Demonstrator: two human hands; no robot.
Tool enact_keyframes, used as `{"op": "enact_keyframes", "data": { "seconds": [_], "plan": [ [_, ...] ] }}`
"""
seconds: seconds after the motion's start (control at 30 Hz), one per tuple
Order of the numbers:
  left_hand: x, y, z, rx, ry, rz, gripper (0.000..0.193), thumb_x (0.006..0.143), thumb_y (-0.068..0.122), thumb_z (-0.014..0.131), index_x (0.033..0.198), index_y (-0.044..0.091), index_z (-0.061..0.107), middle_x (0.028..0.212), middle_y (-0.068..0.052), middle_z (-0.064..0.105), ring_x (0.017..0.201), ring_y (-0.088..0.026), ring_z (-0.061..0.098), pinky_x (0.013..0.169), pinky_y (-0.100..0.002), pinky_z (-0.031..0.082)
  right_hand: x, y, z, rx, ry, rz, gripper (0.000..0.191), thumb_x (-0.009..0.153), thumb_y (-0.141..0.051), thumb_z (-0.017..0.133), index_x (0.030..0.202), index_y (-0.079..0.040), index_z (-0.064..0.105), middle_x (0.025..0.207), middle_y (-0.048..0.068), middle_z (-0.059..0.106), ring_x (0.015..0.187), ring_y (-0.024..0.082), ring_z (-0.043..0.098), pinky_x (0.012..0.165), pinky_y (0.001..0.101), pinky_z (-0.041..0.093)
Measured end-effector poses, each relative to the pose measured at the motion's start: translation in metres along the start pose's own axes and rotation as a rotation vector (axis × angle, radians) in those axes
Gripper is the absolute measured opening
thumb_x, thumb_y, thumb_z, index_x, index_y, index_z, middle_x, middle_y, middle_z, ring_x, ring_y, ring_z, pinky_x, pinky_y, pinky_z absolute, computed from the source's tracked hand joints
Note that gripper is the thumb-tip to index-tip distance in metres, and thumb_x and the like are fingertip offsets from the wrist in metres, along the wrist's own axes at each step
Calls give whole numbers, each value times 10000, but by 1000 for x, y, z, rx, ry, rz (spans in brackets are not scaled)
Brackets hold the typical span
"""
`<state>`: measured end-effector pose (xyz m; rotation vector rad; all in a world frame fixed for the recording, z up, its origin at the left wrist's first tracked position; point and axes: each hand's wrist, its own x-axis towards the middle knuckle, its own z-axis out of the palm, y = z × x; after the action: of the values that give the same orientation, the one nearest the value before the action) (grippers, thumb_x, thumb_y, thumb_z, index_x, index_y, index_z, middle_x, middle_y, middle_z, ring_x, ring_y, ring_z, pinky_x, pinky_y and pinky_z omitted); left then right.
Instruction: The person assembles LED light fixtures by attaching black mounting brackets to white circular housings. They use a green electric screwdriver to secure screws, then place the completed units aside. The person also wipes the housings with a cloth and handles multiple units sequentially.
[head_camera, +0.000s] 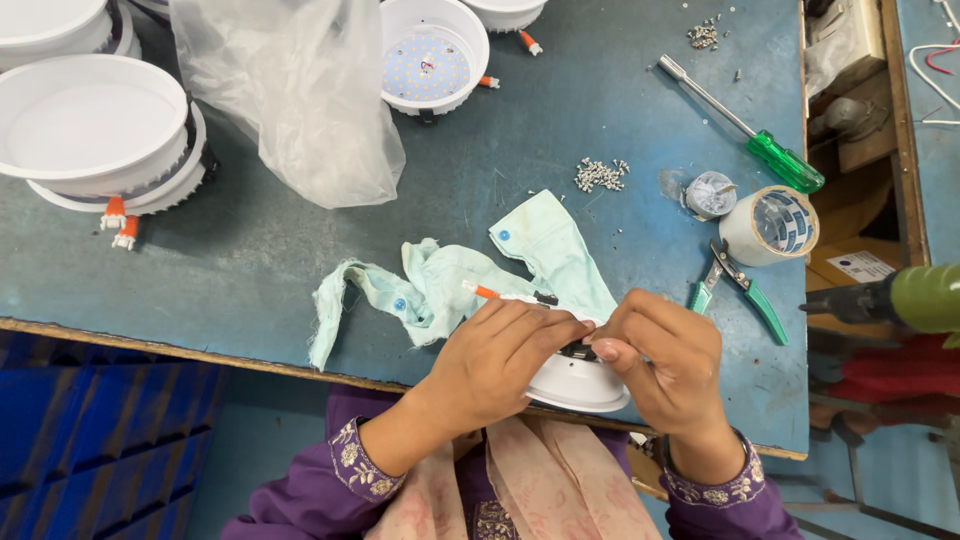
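I see both hands at the tabletop's (250, 280) near edge, closed around 1 white round downlight housing (585, 385). My left hand (495, 365) covers its left side, fingers curled over the top; my right hand (665, 365) grips its right side, fingertips pressing a dark clip at the center. The housing lies flat between them, its orange spring (480, 291) pointing away toward the pale green cloth (450, 280).

Both forearms enter from the bottom edge, wrists angled inward. Left hand (495, 355) palm down, fingers curled forward and closed. Right hand (665, 360) fingers bent inward, thumb apparently pressing toward left fingertips; contact unclear. Hands nearly meet.
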<state>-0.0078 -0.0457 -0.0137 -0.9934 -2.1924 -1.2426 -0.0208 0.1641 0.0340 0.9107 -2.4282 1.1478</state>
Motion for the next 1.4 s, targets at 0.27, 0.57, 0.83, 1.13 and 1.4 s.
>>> {"op": "enact_keyframes", "data": {
  "seconds": [0.27,0.57,0.83,1.13,1.4],
  "plan": [
    [0,3,0,47,12,28,424,906,52,623,1329,32,614,1190,-82,681,1066,-267,665,930,-398,513,-6,1,3,-6,35,-16,250,923,-198,692,768,-6,648,722,70,612,613,181,615,543,299,440],
    [5,6,-7,91,9,67,381,980,87,593,1355,19,599,1182,-81,675,1062,-253,663,996,-407,532,-3,2,-2,-13,-5,5,224,883,-182,741,769,-9,656,716,78,612,608,188,605,536,298,432],
    [7,7,-6,114,-3,58,359,969,95,605,1319,17,622,1175,-87,678,1066,-256,668,974,-397,532,-10,9,2,-10,42,1,291,926,-269,705,800,-9,674,729,76,620,640,182,629,566,283,443],
    [1,1,3,126,-32,62,440,1010,81,600,1442,4,576,1198,-90,658,1078,-257,660,1030,-424,537,-22,20,-1,54,84,-5,241,870,-215,770,920,-12,650,795,91,673,670,161,630,593,273,451],
    [-5,-2,-7,188,-105,83,557,973,159,605,1502,286,482,1241,-98,646,1243,-307,644,1165,-584,443,-39,40,19,422,126,126,426,871,-64,831,1127,-30,492,757,95,704,687,130,716,586,251,571]
  ]
}}
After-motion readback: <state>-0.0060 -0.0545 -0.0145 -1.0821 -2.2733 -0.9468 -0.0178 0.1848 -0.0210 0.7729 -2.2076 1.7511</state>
